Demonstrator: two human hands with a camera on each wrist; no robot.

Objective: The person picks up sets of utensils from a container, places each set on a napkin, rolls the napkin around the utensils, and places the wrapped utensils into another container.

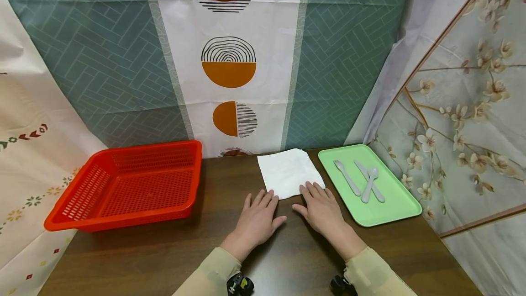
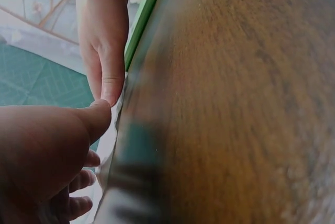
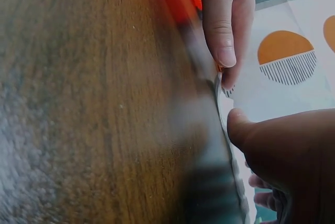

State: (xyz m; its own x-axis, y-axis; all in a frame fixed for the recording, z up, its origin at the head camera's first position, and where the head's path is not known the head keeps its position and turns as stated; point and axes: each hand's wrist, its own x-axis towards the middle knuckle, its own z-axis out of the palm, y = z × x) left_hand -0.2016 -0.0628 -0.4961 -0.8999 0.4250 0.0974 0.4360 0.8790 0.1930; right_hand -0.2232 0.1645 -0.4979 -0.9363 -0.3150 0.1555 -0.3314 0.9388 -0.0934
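A person's two bare hands rest palms down, fingers straight and slightly spread, with neither one gripping. The left hand reaches its fingertips to the near left corner of a white sheet; the right hand lays its fingers over the sheet's near right corner. The thumbs point toward each other across a small gap. The sheet lies flat just beyond the fingertips, on a brown wooden table; whether it is paper or cloth I cannot tell.

Behind each hand comes a pale sleeve, and at each wrist a dark device, the left one showing a yellow mark.

Just to the right of the right hand, and near the sheet, is a light green tray. On it lie a pale fork, a knife and a spoon, the spoon crossing over the knife.

Well to the left of the left hand sits a red perforated basket.

Past the sheet, close to its far edge, a green and white patterned cloth hangs like a wall, closing off that side. A flowered cloth hangs beyond the tray, and an embroidered-looking one beyond the basket.
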